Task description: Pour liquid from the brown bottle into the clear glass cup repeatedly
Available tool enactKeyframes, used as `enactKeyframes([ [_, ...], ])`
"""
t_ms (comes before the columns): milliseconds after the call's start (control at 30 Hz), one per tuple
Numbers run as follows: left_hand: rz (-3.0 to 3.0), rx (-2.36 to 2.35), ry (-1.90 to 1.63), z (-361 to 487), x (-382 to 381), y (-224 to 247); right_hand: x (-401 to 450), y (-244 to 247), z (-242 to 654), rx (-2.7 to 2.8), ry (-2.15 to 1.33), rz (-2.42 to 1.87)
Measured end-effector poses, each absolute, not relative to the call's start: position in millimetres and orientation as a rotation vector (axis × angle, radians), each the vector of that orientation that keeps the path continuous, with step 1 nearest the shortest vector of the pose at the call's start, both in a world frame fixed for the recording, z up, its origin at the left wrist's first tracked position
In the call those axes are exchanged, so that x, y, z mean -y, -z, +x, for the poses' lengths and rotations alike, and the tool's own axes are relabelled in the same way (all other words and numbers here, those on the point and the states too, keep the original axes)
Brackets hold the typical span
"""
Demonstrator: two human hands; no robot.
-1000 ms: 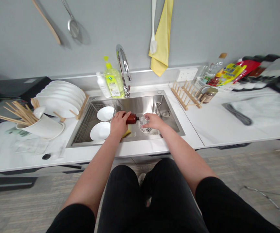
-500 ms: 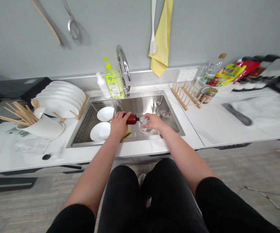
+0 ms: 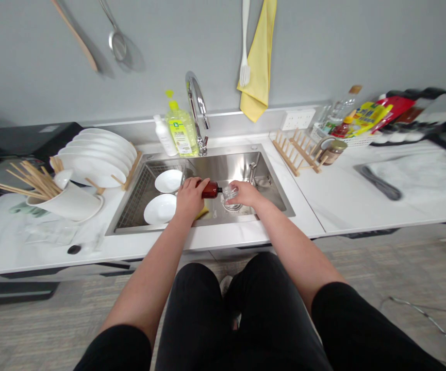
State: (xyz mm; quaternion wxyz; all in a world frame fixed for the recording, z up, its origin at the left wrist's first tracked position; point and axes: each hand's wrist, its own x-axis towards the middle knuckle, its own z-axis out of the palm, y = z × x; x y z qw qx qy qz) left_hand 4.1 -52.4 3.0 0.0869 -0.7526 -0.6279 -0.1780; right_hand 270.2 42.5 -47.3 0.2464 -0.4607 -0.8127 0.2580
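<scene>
One bottle is lying sideways in the closed grip of my left hand, over the sink, its neck pointing to 3 o'clock. Nearer that neck, my right hand is grasping the glass; any contact I cannot tell.

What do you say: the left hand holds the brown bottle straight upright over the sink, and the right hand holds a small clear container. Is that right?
Not quite: the head view shows the brown bottle on its side in the left hand, over the sink, its neck toward the small clear container in the right hand. The rest is right.
</scene>
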Motion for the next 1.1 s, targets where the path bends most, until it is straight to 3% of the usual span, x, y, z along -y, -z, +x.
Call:
enactKeyframes([
  [1100, -2.239, 1.871, 0.536, 4.7, 52.7, -3.1, -41.6, 45.3, 270.8, 2.222, -0.705, -1.245],
])
